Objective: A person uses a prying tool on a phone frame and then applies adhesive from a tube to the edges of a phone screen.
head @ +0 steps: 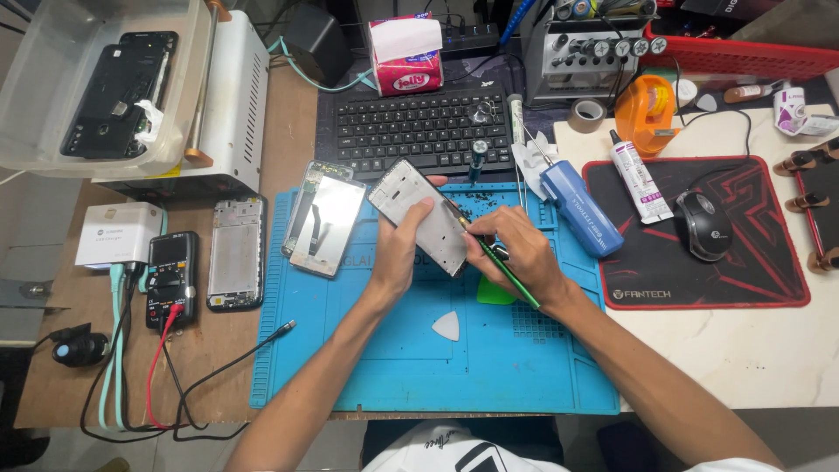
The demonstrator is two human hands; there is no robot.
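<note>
Just above the middle of the frame, the left hand point(398, 253) is gripping a flat rectangular phone frame point(426, 217), thumb lying across its pale matte face and fingers curling around its far edge, tilting it toward the upper left. The right hand point(516, 255) is closing its fingers pen-style around a slim green-handled tool point(507, 271), whose metal tip is touching the frame's right edge.

Both hands are hovering over a ribbed blue silicone mat point(350, 367) covering the middle of the desk point(752, 350). A white teardrop-shaped pick point(447, 325) is lying on the mat below the hands, and a green pick point(494, 293) is peeking out beneath the right wrist. To the left of the hands, a glossy phone screen panel point(325, 218) is resting at the mat's upper left corner, with another bare phone frame point(235, 253) lying just off the mat. To the right, a smooth blue cylindrical tool point(578, 208) is lying at the mat's upper right. A black keyboard point(411, 129) is sitting above.
</note>
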